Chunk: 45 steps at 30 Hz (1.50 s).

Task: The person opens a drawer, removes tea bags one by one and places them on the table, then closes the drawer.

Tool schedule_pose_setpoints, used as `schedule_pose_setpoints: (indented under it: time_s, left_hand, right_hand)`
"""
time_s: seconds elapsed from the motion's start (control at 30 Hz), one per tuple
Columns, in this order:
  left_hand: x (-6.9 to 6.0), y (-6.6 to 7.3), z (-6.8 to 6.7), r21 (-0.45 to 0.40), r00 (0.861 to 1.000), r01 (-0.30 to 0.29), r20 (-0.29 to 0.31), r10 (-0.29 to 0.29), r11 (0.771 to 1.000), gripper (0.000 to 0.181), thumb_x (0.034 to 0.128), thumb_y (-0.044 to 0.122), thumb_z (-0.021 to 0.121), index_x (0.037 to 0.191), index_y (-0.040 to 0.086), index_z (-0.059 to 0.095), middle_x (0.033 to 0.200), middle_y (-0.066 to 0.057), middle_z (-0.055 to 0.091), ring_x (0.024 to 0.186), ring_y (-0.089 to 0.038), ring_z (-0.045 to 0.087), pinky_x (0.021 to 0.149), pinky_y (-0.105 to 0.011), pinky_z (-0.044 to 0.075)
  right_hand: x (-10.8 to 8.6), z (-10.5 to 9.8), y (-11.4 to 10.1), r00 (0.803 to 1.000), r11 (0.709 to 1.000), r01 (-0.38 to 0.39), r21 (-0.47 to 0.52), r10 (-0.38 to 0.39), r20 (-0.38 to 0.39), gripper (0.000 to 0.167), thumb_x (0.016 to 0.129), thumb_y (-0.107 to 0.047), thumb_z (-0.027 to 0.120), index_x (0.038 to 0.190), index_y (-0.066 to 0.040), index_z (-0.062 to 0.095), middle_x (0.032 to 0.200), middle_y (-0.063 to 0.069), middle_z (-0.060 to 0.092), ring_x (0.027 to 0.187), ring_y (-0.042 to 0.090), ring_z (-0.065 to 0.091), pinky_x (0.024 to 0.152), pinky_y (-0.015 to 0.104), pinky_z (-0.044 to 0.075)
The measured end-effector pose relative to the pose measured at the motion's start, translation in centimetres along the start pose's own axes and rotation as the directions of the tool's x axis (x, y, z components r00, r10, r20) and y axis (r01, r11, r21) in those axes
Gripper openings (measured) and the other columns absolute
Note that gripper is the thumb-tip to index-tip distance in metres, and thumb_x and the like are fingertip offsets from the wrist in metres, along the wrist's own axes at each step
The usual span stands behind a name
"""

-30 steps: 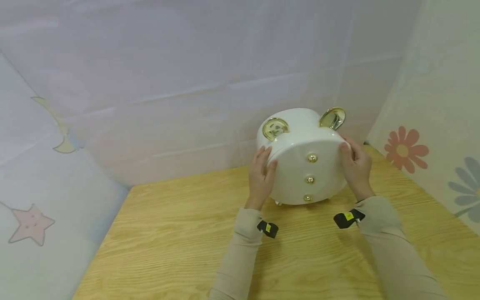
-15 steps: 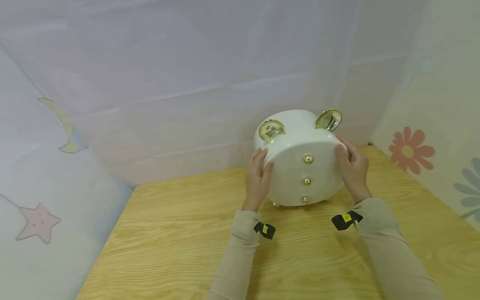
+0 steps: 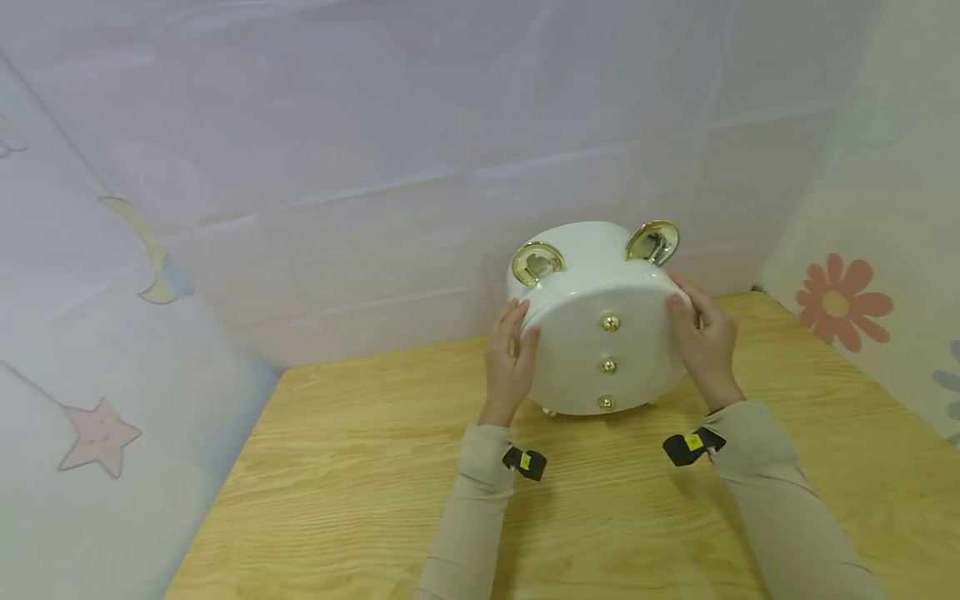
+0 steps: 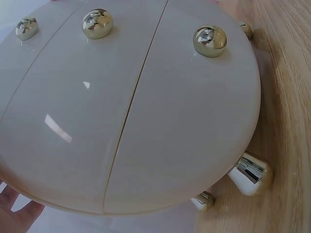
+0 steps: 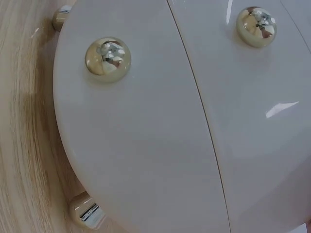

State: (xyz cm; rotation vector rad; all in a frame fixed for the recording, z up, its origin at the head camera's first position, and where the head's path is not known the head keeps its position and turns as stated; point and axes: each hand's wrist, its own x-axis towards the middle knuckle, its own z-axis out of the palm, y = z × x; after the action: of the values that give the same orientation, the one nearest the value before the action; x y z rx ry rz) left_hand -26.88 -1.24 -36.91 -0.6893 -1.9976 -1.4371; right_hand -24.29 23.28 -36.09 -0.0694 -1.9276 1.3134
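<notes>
A white glossy drawer box (image 3: pixel 577 358) with rounded sides stands at the back of the wooden table, its front towards me. Two gold ears, a left ear (image 3: pixel 537 264) and a right ear (image 3: pixel 652 242), rise from its top. Three round gold knobs run down the front, and thin seams divide the panel in both wrist views. My left hand (image 3: pixel 509 367) grips its left side, thumb at the front edge. Gripping the upper right side is my right hand (image 3: pixel 707 342). Short gold feet, such as one foot (image 4: pixel 251 174), show below; whether all touch the table is unclear.
The wooden table (image 3: pixel 360 467) spreads to the left and in front of the box. A pale cloth backdrop (image 3: pixel 375 208) hangs close behind it. Printed side cloths flank the table, with a pink star (image 3: pixel 100 437) at left and a red flower (image 3: pixel 844 302) at right.
The box and both hands have shifted slightly left relative to the table and backdrop. The head view has also turned a little, and both hands keep their hold.
</notes>
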Motion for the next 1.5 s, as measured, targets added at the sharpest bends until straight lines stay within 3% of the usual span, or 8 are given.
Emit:
schedule_pose_setpoints:
  time_s: [0.27, 0.5, 0.63, 0.77, 1.23, 1.5]
  left_hand:
    - [-0.1, -0.3, -0.7, -0.018, 1.000, -0.003, 0.007, 0.003, 1.000, 0.037, 0.0932, 0.022, 0.052, 0.128, 0.008, 0.052, 0.135, -0.013, 0.044, 0.125, -0.026, 0.039, 0.102, -0.045, 0.031]
    - [0.0, -0.2, -1.4, -0.027, 1.000, 0.005, -0.007, -0.005, 1.000, 0.036, 0.0888, 0.004, 0.055, 0.124, 0.001, 0.052, 0.132, -0.020, 0.045, 0.123, -0.033, 0.041, 0.101, -0.048, 0.032]
    - [0.1, 1.6, -2.3, -0.027, 1.000, 0.006, -0.017, -0.007, 1.000, 0.034, 0.0877, -0.001, 0.054, 0.121, -0.005, 0.052, 0.128, -0.026, 0.046, 0.120, -0.037, 0.042, 0.100, -0.048, 0.033]
    - [0.0, 3.3, -3.1, -0.024, 1.000, 0.001, -0.025, -0.002, 1.000, 0.032, 0.0883, -0.001, 0.054, 0.119, -0.007, 0.052, 0.126, -0.026, 0.048, 0.119, -0.037, 0.043, 0.100, -0.046, 0.035]
    - [-0.3, 2.9, -3.9, -0.012, 0.996, -0.030, -0.084, 0.029, 0.999, 0.032, 0.0849, -0.006, 0.054, 0.117, -0.009, 0.054, 0.121, -0.026, 0.052, 0.114, -0.037, 0.047, 0.098, -0.042, 0.039]
    - [-0.3, 2.7, -4.3, -0.021, 0.993, -0.049, -0.106, 0.046, 0.999, 0.031, 0.0840, -0.008, 0.054, 0.115, -0.010, 0.054, 0.119, -0.027, 0.052, 0.112, -0.038, 0.048, 0.097, -0.042, 0.039]
  right_hand:
    - [-0.3, 0.4, -0.4, 1.000, 1.000, 0.007, 0.009, -0.007, 0.000, 0.032, 0.090, -0.023, 0.056, 0.119, -0.012, 0.062, 0.120, 0.009, 0.058, 0.094, -0.008, 0.052, 0.069, 0.006, 0.043]
    - [-1.0, 0.5, -2.7, 0.999, 0.998, 0.051, 0.039, -0.051, -0.001, 0.031, 0.089, -0.016, 0.056, 0.116, -0.001, 0.062, 0.119, 0.015, 0.057, 0.097, -0.012, 0.049, 0.076, 0.007, 0.042]
    - [-1.6, 0.5, -4.5, 0.995, 0.992, 0.094, 0.079, -0.095, 0.004, 0.031, 0.089, -0.013, 0.056, 0.114, 0.005, 0.060, 0.117, 0.020, 0.057, 0.097, -0.012, 0.049, 0.080, 0.008, 0.041]
    - [-1.8, 0.6, -5.0, 0.993, 0.988, 0.119, 0.096, -0.121, 0.014, 0.031, 0.089, -0.011, 0.057, 0.114, 0.007, 0.060, 0.116, 0.022, 0.057, 0.097, -0.012, 0.050, 0.081, 0.008, 0.041]
    - [-2.3, 1.3, -5.1, 0.993, 0.987, 0.113, 0.113, -0.116, 0.025, 0.030, 0.087, -0.006, 0.058, 0.113, 0.008, 0.059, 0.115, 0.024, 0.057, 0.093, -0.011, 0.051, 0.075, 0.006, 0.041]
    - [-1.5, 2.3, -1.7, 0.989, 0.984, 0.141, 0.105, -0.145, 0.033, 0.031, 0.086, -0.010, 0.061, 0.116, -0.004, 0.062, 0.114, 0.014, 0.061, 0.087, -0.010, 0.052, 0.071, 0.005, 0.041]
